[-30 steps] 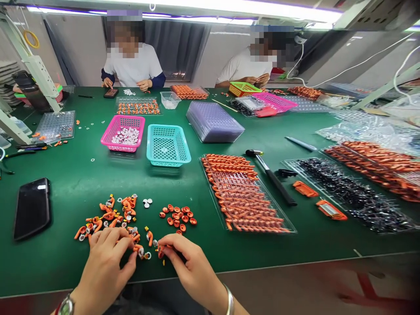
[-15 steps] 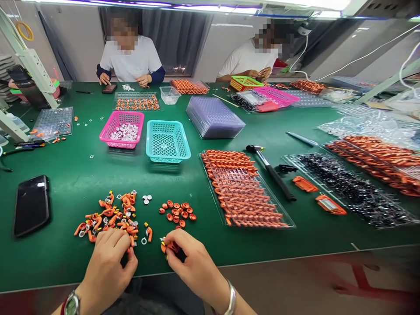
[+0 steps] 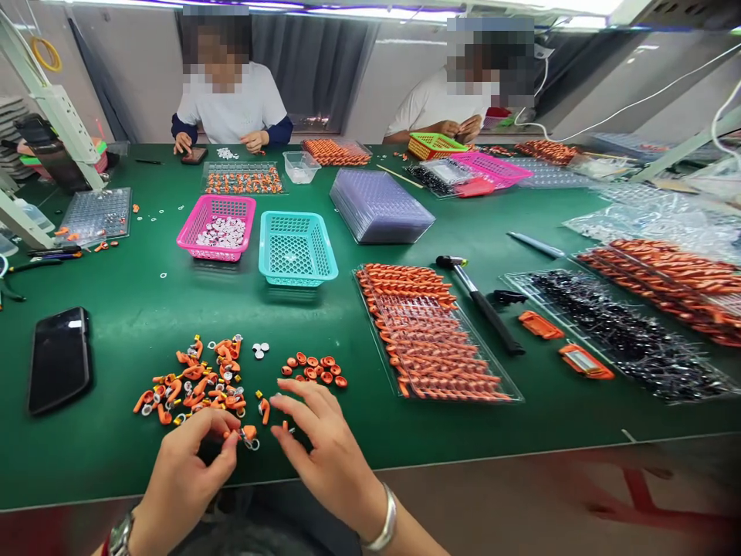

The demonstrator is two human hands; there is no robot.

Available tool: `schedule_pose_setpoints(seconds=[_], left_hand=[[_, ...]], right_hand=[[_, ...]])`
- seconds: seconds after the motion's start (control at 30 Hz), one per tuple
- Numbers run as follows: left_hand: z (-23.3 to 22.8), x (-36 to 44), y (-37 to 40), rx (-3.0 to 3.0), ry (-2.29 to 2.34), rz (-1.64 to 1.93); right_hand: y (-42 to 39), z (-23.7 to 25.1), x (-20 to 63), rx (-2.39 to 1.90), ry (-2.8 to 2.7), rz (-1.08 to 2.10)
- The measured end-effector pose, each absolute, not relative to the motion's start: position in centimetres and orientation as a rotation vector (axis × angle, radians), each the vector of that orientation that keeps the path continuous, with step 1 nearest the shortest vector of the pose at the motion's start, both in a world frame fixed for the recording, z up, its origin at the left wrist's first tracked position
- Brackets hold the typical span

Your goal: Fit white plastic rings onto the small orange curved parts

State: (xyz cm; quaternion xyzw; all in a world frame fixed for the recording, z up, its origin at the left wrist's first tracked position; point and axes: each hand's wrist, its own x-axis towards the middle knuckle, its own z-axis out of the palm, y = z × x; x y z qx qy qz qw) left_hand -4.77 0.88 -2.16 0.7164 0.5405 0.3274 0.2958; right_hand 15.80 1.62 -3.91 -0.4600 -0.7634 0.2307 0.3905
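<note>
My left hand [image 3: 188, 467] pinches a small orange part with a metal ring [image 3: 248, 437] at its fingertips, just above the green table near the front edge. My right hand [image 3: 321, 444] hovers beside it with fingers spread over the mat, a tiny orange piece [image 3: 285, 425] lying under its thumb. Just beyond the left hand lies a heap of orange connector parts [image 3: 194, 382]. A smaller group of round orange caps [image 3: 316, 369] sits just beyond the right hand. A couple of white discs [image 3: 260, 350] lie between the two piles.
A black phone [image 3: 59, 359] lies at the left. Pink basket [image 3: 217, 228] and teal basket [image 3: 297, 249] stand mid-table. A clear tray of orange parts [image 3: 431, 336], a hammer [image 3: 480, 305] and a tray of black parts [image 3: 622, 336] lie to the right. Two people work across the table.
My right hand opened and moved forward toward the round caps, letting go of the orange piece it pinched. My left hand now holds an orange ringed part between its fingertips.
</note>
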Motion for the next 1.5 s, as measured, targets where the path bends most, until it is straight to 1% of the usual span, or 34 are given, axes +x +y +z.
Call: schedule_pose_setpoints(seconds=[0.1,0.23,0.43,0.6,0.73,0.9,1.0,1.1,1.2,1.3,1.4,1.5], left_hand=[[-1.7,-4.7,0.9,1.788,1.398,0.879],[-1.4,-5.1,0.8,1.761,1.399,0.929],[-2.3,-6.8,0.4,2.094,1.469,0.807],[-2.7,-7.8,1.4,2.401,1.59,0.838],[-2.8,-8.7,2.4,2.522,1.594,0.712],[-2.5,-9.7,2.4,2.595,1.552,0.529],[-2.5,-9.5,2.2,2.627,1.519,0.494],[-2.5,-8.9,1.9,2.604,1.551,0.529],[-2.1,-8.0,1.4,2.478,1.539,0.665],[-1.3,-6.7,0.8,2.128,1.46,0.897],[-0.7,-5.2,0.4,1.656,1.368,0.919],[-0.4,-4.0,0.2,1.281,1.249,0.915]], right_hand=[[1.3,-3.6,14.1,-1.023,-2.021,0.708],[1.2,-4.1,13.1,-1.05,-2.047,0.777],[1.6,-3.8,14.1,-1.096,-2.085,0.646],[3.6,-2.6,12.3,-1.07,-2.155,0.599],[5.7,-2.7,10.7,-1.055,-2.311,0.582],[6.5,-2.5,12.3,-1.108,-2.204,0.628],[6.2,-2.0,13.5,-1.147,-2.074,0.713],[5.7,-1.9,14.0,-1.13,-1.864,0.98],[4.9,-2.2,14.1,-1.033,-1.575,1.338],[3.8,-2.2,14.0,-0.937,-1.3,1.583],[2.5,-1.9,14.0,-0.845,-1.178,1.643],[1.2,-1.6,14.2,-0.8,-1.245,1.535]])
